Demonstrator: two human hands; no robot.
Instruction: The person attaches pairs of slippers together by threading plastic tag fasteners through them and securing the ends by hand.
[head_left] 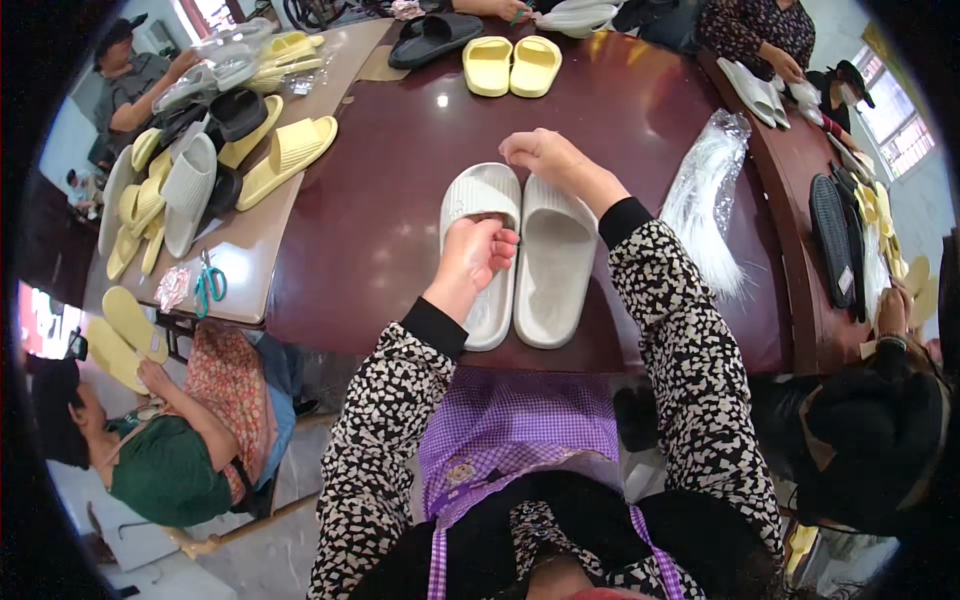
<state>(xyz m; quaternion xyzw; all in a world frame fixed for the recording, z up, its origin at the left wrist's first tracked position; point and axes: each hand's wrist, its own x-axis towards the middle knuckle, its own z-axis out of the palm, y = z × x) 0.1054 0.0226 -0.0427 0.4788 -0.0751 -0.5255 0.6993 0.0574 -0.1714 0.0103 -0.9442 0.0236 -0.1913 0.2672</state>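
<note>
A pair of light grey slide slippers lies side by side in front of me, toes pointing away. My left hand (478, 258) is over the left slipper (488, 325), its fingers curled at the opening under the ribbed strap. Whatever they may grip there is hidden. Past the toe end, my right hand (553, 160) is bent over the right slipper (550, 290), fingertips pressed together and pointing left. Anything between those fingertips is too small to make out. To the right lies a bundle of thin white plastic strands (705, 215) in a clear bag.
Yellow slippers (488, 68) and a black slipper (435, 40) sit at the far side of the dark red table (390, 200). On the left table are piled slippers (190, 190) and teal-handled scissors (210, 284). Several people work around me; one at left holds yellow soles (130, 325).
</note>
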